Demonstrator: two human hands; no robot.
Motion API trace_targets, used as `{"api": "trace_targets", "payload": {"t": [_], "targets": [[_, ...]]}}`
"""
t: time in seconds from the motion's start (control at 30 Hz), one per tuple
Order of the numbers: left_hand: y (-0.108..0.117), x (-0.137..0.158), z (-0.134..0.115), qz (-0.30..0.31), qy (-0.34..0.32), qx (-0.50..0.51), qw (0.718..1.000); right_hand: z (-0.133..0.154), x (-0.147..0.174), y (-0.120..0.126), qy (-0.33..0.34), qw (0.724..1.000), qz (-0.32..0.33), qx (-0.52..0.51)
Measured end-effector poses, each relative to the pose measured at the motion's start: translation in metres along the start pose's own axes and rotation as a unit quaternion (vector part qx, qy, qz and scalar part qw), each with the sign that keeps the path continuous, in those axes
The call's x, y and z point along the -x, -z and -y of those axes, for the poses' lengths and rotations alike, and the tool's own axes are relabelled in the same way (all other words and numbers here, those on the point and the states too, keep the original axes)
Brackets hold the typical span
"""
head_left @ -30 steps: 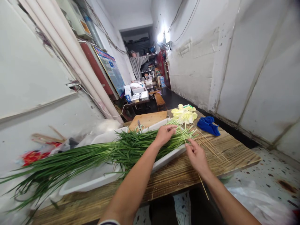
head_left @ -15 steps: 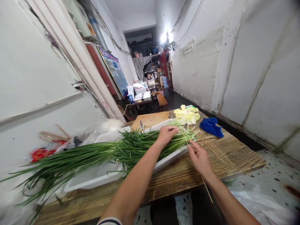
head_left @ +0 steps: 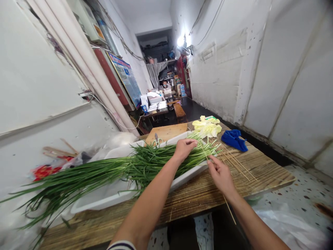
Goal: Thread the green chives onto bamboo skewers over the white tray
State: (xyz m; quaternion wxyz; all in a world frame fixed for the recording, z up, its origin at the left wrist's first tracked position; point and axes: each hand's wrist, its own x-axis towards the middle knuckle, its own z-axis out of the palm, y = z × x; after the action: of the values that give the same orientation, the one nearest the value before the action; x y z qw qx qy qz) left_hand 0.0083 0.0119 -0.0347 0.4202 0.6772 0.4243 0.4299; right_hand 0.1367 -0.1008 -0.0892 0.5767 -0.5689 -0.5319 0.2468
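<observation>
Long garlic chives [head_left: 153,156] lie in a white plastic tray [head_left: 104,199], their leaves spilling over its left end and their pale stems to the right. My left hand [head_left: 184,148] is over the pile, thumb and fingertips pinched on chives near the stem ends; the exact number is hidden. My right hand [head_left: 221,173], by the tray's right end, grips a thin bamboo skewer [head_left: 229,210]. The skewer's lower part sticks out below that hand, and its upper part slants up among the stems toward my left fingertips.
Several loose skewers [head_left: 238,161] lie on the wooden table [head_left: 270,170], beside a blue cloth [head_left: 234,140]. Pale cabbage leaves [head_left: 206,127] are at the far edge. Scissors [head_left: 156,139] rest by a wooden board [head_left: 169,132] behind the tray. A person sits far back in the room.
Both hands keep almost the same pose over the stem ends. The whole view has shifted very slightly; nothing has visibly been let go or taken up.
</observation>
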Motion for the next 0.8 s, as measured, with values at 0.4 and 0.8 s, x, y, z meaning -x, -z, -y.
{"api": "trace_targets", "payload": {"t": [0.4,0.8], "targets": [[-0.0001,-0.0004,0.0012,-0.009,-0.011,-0.017,1.000,-0.0006,0.0007,0.0013,0.008,1.000,-0.006,0.014],[0.0005,-0.0005,0.0023,-0.001,-0.006,-0.031,1.000,-0.0024,0.0006,0.0003,-0.001,1.000,-0.008,0.008]]}}
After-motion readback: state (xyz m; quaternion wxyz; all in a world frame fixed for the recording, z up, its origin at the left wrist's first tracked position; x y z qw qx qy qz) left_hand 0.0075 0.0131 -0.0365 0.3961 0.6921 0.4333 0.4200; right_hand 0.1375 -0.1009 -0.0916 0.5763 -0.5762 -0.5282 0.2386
